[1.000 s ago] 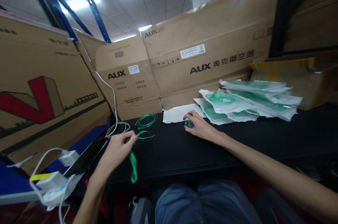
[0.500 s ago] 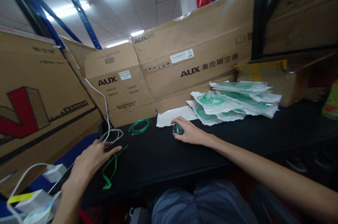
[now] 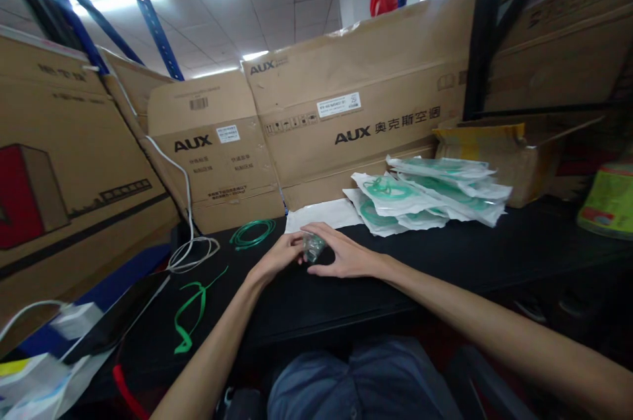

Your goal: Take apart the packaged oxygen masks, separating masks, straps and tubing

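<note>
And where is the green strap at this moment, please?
In the head view, the green strap lies on the black table, left of the left forearm, nearer the person than the looped white cable.

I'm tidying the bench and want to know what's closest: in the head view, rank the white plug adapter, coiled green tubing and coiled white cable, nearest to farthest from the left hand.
From the left hand:
1. Coiled green tubing: just to its left.
2. Coiled white cable: farther left, past the tubing.
3. White plug adapter: far left, lower in view.
</note>
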A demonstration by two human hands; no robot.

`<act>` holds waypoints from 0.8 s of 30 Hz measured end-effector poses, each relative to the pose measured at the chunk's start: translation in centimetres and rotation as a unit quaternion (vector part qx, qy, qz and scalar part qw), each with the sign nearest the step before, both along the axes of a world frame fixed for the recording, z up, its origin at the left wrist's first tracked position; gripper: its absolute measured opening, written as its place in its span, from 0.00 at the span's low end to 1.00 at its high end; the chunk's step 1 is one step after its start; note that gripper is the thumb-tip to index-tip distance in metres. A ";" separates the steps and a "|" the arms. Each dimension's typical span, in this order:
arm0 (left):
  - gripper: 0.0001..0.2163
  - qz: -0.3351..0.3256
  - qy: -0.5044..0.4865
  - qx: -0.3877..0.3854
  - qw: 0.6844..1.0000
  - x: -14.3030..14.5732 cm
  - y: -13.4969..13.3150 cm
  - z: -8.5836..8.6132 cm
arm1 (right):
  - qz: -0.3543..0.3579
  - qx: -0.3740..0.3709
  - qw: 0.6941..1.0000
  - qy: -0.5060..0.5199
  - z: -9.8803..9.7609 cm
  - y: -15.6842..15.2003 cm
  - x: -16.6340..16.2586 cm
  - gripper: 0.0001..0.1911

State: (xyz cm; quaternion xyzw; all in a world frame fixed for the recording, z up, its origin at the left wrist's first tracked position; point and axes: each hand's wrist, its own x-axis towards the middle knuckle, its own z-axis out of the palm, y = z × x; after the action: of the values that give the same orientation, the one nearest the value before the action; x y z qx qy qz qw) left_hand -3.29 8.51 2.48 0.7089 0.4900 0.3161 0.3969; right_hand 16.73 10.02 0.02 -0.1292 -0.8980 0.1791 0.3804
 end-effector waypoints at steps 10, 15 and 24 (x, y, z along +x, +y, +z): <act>0.11 0.017 -0.075 -0.101 0.992 -1.2 0.1 -1.6 | -0.004 -0.009 1.000 -0.018 0.1 0.8 0.3 0.18; 0.20 0.049 -0.125 -0.092 0.987 -2.0 0.7 -1.6 | -0.079 -0.025 0.997 -0.005 -0.5 1.7 0.4 0.18; 0.18 0.020 -0.175 -0.062 0.982 -1.9 0.2 -1.4 | -0.088 -0.075 0.993 0.004 -0.4 2.2 0.4 0.14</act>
State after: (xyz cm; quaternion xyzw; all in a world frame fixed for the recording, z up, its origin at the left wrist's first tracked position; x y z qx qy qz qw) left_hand -5.23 8.67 1.08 0.6066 0.4453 0.4121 0.5138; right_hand 17.09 12.26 -0.38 -0.2351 -0.8655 0.2129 0.3876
